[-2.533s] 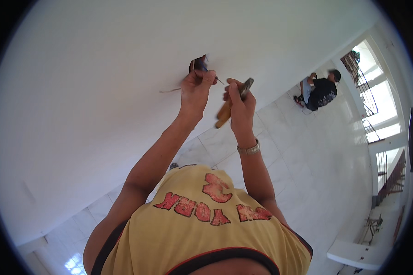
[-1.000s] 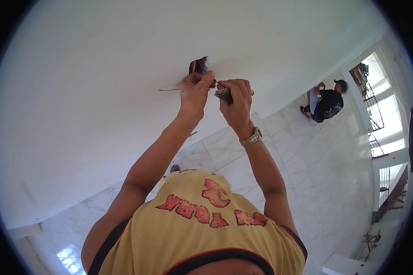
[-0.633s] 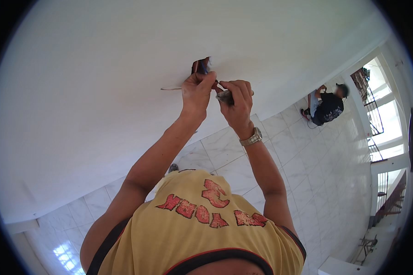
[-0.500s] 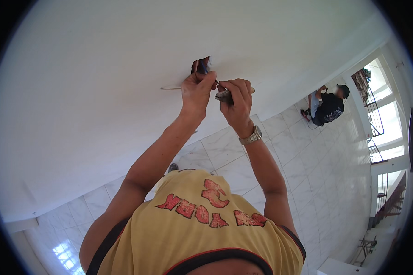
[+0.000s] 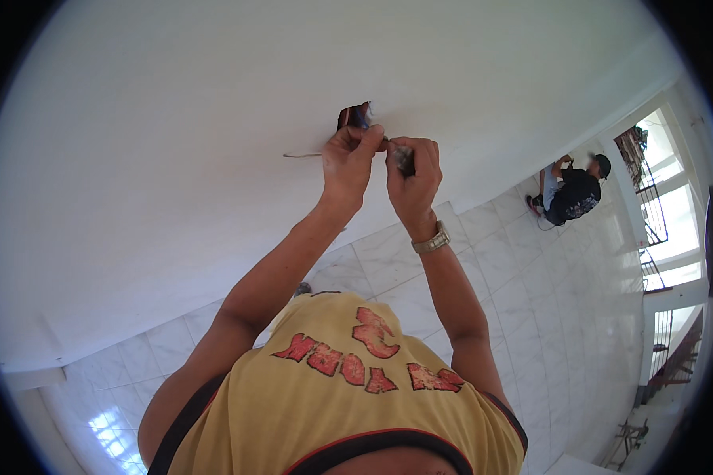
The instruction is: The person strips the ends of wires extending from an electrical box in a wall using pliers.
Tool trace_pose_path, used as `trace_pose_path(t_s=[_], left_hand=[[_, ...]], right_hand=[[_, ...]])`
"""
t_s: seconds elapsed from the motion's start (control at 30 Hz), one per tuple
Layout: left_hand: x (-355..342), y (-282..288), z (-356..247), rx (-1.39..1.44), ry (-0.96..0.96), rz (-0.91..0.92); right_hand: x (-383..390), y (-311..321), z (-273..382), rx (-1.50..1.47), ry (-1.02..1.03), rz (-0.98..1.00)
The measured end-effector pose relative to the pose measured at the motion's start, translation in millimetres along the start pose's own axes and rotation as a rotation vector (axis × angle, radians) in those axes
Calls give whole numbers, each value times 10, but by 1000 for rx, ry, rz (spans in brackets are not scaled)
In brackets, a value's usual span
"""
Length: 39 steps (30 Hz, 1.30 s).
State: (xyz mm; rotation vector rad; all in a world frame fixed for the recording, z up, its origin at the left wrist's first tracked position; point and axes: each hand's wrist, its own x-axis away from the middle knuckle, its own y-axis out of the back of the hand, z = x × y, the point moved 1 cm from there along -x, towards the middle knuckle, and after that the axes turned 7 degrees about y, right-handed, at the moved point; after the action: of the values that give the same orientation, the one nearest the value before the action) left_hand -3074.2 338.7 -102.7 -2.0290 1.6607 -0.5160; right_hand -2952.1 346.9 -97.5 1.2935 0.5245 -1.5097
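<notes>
One grey metal tool (image 5: 405, 161) is sitting in the right hand (image 5: 416, 176), whose fingers are curling tightly around it; its head is looking dull and scuffed, its handles hidden. The left hand (image 5: 348, 165) is pressing thumb against fingertips, pinching one thin, dark wire (image 5: 386, 141) that is reaching toward the tool; whether they are touching, I cannot tell. Both hands are working at the lower edge of one dark opening (image 5: 353, 116) in the white wall (image 5: 174, 158). Bluish and reddish strands are showing inside, too crowded to count. One pale wire (image 5: 301, 154) is jutting leftward beyond the left hand.
</notes>
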Motion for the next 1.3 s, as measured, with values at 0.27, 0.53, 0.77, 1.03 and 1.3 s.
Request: trace_pose_path(t_s=[0.27, 0.53, 0.77, 1.03, 1.3], left_hand=[[-131, 96, 209, 51, -130, 109], [-165, 48, 296, 86, -179, 121], [-158, -22, 320, 57, -202, 17], [-80, -8, 211, 101, -9, 38], [379, 399, 301, 391, 386, -23]], right_hand=[[-137, 0, 97, -326, -845, 148], [-295, 128, -24, -818, -1348, 186], [-202, 223, -47, -590, -1240, 96], [363, 452, -187, -405, -1113, 25], [873, 452, -31, -530, -1225, -95]])
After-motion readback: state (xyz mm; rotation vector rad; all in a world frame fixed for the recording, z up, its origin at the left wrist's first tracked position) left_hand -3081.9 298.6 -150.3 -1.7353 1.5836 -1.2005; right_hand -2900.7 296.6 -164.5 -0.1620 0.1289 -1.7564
